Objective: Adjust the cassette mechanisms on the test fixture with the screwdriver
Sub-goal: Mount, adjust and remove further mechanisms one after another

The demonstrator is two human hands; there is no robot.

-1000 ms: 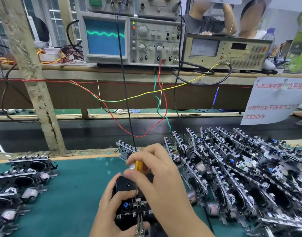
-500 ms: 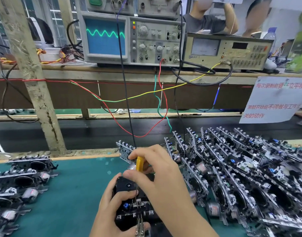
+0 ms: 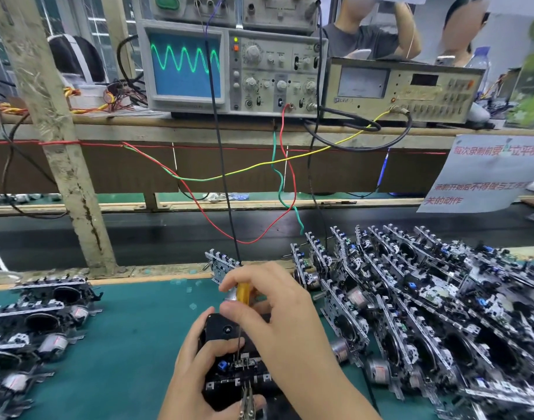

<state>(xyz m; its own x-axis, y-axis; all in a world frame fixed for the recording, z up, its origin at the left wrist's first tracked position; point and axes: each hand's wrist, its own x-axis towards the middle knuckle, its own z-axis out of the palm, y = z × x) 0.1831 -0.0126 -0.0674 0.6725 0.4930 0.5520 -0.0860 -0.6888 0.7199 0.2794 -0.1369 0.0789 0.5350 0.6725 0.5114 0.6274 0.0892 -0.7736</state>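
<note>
Right hand [image 3: 278, 310] fingers pinch yellow-handled screwdriver [image 3: 243, 294], thin shaft down into black cassette mechanism [image 3: 229, 353] gripped by left hand [image 3: 196, 368], on green bench mat [image 3: 123, 328], metal mechanisms piled right [image 3: 441, 313], oscilloscope showing green sine trace [image 3: 185, 66] on wooden shelf behind.

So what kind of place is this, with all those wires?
Probably an electronics factory's test bench: an oscilloscope showing a green wave, piles of cassette mechanisms on the green mat, and a right hand turning a screwdriver.
</note>
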